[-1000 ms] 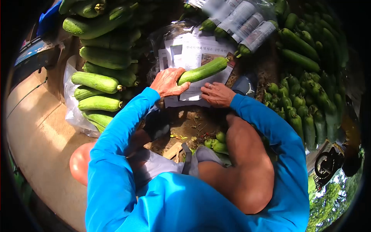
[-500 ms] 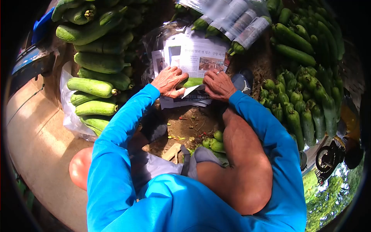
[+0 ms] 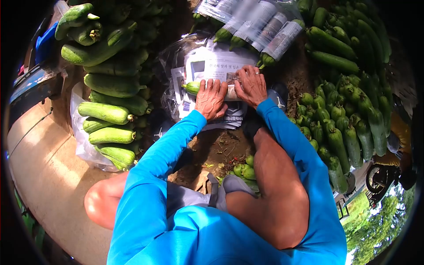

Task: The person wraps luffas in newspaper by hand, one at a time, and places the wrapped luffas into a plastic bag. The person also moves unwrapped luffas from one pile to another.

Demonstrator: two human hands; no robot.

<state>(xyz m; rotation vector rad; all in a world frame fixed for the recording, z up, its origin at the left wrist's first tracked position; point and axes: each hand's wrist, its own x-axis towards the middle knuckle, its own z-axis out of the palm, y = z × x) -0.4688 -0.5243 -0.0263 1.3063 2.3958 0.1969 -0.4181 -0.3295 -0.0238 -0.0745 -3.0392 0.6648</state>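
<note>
A long green gourd (image 3: 192, 86) lies across a stack of newspaper sheets (image 3: 217, 62) on the ground, mostly rolled inside one sheet, with only its left end showing. My left hand (image 3: 211, 99) presses flat on the paper-covered gourd. My right hand (image 3: 251, 85), a ring on one finger, presses on the roll just to the right. Both arms wear blue sleeves, and my bare knees frame the patch of dirt below.
A pile of large pale-green gourds (image 3: 108, 86) is stacked at the left on a plastic sheet. Newspaper-wrapped gourds (image 3: 265, 33) lie at the top. Many darker green gourds (image 3: 349, 110) stand at the right. A few small ones (image 3: 245, 170) lie between my knees.
The gourd, bare on the paper a second ago, is now rolled in a sheet. Both hands have moved up and away from me over the roll.
</note>
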